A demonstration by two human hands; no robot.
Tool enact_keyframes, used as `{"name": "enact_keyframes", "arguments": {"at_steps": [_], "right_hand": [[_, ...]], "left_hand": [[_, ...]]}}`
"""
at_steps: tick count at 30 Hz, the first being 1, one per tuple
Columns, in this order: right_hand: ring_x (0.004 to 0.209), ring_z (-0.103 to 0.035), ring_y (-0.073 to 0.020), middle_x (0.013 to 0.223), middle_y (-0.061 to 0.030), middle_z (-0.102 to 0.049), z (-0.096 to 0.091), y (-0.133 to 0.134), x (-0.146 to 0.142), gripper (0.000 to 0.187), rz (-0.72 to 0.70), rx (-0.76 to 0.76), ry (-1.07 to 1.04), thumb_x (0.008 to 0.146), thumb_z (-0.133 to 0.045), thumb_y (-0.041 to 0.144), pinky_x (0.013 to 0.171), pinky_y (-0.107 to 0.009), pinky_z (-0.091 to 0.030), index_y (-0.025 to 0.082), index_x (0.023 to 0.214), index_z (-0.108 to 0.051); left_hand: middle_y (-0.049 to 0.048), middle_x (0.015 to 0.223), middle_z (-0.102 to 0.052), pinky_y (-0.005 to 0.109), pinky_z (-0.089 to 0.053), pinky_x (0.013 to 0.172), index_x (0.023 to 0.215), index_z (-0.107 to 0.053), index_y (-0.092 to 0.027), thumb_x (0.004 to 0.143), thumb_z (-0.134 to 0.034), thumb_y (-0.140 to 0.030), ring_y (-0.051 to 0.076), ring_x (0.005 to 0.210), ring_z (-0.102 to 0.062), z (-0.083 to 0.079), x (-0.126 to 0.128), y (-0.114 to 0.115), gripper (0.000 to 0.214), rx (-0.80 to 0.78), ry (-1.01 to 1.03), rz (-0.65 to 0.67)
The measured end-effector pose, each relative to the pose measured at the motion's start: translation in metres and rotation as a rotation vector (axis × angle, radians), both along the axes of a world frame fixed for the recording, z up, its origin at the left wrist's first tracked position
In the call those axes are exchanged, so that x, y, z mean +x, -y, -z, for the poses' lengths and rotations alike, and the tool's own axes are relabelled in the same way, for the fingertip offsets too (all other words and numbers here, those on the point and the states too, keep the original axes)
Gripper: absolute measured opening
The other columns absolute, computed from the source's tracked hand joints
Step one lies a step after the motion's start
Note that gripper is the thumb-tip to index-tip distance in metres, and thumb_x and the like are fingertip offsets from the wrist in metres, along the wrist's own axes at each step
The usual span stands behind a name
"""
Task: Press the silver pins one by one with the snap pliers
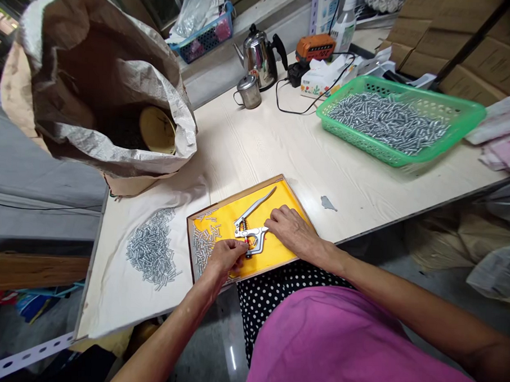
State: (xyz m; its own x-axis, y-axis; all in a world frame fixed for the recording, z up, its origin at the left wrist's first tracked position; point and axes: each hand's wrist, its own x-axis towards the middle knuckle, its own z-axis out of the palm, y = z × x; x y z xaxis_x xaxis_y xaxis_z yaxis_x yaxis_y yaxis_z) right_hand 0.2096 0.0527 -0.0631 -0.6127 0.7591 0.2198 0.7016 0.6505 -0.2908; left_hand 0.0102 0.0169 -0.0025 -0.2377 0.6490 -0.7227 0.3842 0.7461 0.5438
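Observation:
A shallow tray with a yellow lining (pixel 285 199) lies at the table's near edge. On it rests a silver hand press tool (pixel 254 213) with long handles pointing away. My left hand (pixel 224 257) is pinched closed at the tool's jaw, holding a small part I cannot make out. My right hand (pixel 291 229) lies on the tray beside the tool's head, fingers curled against it. Several small metal pins (pixel 202 246) lie in the tray's left part.
A pile of metal pins (pixel 151 248) sits on white cloth left of the tray. A large paper sack (pixel 99 77) stands at the back left. A green basket (pixel 465 113) full of pins is at the right, with a kettle (pixel 261 56), a cup (pixel 248 92) and cardboard boxes behind.

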Motion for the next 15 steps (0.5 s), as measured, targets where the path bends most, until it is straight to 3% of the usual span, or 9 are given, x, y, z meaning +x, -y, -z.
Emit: {"name": "enact_keyframes", "arguments": {"at_steps": [2,6,8,11,15], "right_hand": [[0.092,-0.043,-0.0234,0.097,-0.0083,-0.059,0.002,-0.001,0.0,0.009,0.004,0.001,0.005,0.097,-0.055,0.019,0.073,-0.034,-0.031,0.02,0.097,-0.064],[0.093,-0.043,-0.0235,0.097,-0.0081,-0.059,0.003,0.0,0.001,0.01,-0.031,-0.002,-0.027,0.097,-0.053,0.017,0.075,-0.034,-0.033,0.019,0.097,-0.063],[0.093,-0.044,-0.0232,0.097,-0.0077,-0.059,0.003,0.001,0.002,0.011,-0.044,-0.008,-0.055,0.097,-0.052,0.015,0.076,-0.034,-0.034,0.019,0.097,-0.061],[0.089,-0.046,-0.0213,0.096,-0.0071,-0.059,0.003,0.001,0.003,0.014,-0.049,-0.021,-0.115,0.098,-0.048,0.011,0.076,-0.033,-0.035,0.018,0.096,-0.06],[0.083,-0.048,-0.0197,0.092,-0.0065,-0.059,0.001,0.0,0.003,0.017,-0.011,0.016,-0.222,0.1,-0.045,0.012,0.075,-0.033,-0.037,0.017,0.095,-0.061]], "left_hand": [[-0.0035,0.048,-0.049,0.024,-0.03,0.047,0.06,-0.057,-0.018,0.079,-0.065,-0.041,0.011,0.043,-0.043,0.001,-0.001,0.002,0.03,0.038,-0.099,0.093],[0.0032,0.072,-0.062,0.026,-0.035,0.06,0.067,-0.068,-0.017,0.086,-0.061,-0.035,0.015,0.064,-0.055,0.002,0.003,0.012,0.027,0.368,-0.488,0.393],[0.0039,0.082,-0.064,0.027,-0.035,0.063,0.076,-0.072,-0.018,0.089,-0.06,-0.034,0.016,0.07,-0.057,0.001,0.006,0.016,0.024,0.471,-0.591,0.475],[0.0038,0.082,-0.064,0.027,-0.037,0.065,0.079,-0.071,-0.019,0.091,-0.057,-0.036,0.017,0.072,-0.058,-0.003,0.006,0.015,0.025,0.552,-0.607,0.451],[0.0032,0.077,-0.066,0.027,-0.04,0.067,0.081,-0.064,-0.018,0.093,-0.053,-0.036,0.018,0.07,-0.058,-0.007,-0.002,0.007,0.025,0.64,-0.522,0.262]]}}
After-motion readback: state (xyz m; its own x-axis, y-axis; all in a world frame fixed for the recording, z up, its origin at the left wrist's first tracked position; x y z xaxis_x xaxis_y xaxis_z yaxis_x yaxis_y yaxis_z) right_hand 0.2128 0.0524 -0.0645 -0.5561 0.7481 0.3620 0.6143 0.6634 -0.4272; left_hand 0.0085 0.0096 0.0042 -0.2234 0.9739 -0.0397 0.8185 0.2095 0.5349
